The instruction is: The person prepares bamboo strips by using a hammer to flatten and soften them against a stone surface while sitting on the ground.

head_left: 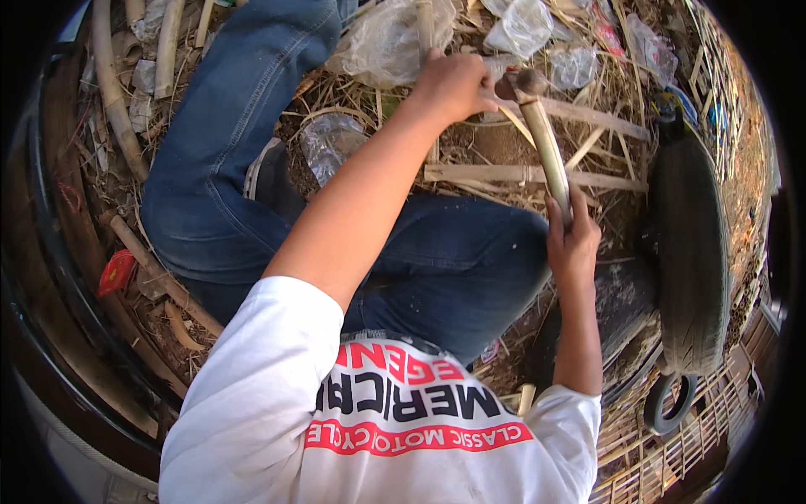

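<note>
My right hand (573, 239) is closed round the lower end of a hammer's pale wooden handle (547, 155). The rusty hammer head (522, 82) is up beside the fingers of my left hand (453, 88). Those fingers are curled, and what they grip is mostly hidden. A bamboo stick (426, 29) runs beneath the left hand and shows again below the wrist. Split bamboo strips (592, 116) extend right from near the left fingers. A flat bamboo piece (520, 174) lies across the ground between the hammer and my bent legs (453, 252).
Clear plastic bags (395, 42) and dry shavings litter the ground ahead. A black tyre (693, 252) stands upright at the right, above a woven bamboo lattice (672, 433). Bamboo poles (117, 92) and a red wrapper (116, 273) lie to the left, near dark curved bars (59, 227).
</note>
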The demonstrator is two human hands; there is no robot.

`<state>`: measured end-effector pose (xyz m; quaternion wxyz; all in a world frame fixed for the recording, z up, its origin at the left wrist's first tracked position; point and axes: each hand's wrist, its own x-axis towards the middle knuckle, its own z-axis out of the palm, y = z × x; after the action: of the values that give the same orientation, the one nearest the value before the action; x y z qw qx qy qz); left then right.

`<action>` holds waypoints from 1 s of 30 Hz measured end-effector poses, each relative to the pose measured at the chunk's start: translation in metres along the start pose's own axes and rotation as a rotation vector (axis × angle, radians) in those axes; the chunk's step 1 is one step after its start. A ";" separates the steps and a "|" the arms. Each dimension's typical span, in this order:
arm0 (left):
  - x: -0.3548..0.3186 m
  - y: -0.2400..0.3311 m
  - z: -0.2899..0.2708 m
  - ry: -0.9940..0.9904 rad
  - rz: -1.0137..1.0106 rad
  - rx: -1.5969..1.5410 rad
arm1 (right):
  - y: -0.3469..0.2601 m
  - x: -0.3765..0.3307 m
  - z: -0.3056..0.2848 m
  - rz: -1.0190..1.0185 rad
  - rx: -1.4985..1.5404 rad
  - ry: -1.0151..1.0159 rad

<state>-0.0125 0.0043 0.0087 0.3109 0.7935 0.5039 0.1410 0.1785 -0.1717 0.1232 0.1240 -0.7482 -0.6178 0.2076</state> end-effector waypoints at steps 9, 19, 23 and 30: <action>-0.006 -0.003 0.006 0.024 0.064 0.019 | -0.004 -0.008 -0.001 -0.085 -0.008 0.067; 0.000 -0.004 0.004 0.045 0.062 0.002 | 0.007 -0.006 -0.005 -0.031 0.100 0.160; -0.004 -0.004 0.004 0.012 0.035 -0.040 | 0.019 0.004 0.014 -0.025 -0.070 -0.014; -0.001 -0.010 0.006 0.036 0.053 -0.022 | 0.011 -0.002 0.010 -0.005 -0.014 0.040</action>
<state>-0.0171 0.0045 -0.0020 0.3065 0.8006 0.4864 0.1688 0.1829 -0.1760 0.1101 0.1319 -0.7515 -0.6185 0.1879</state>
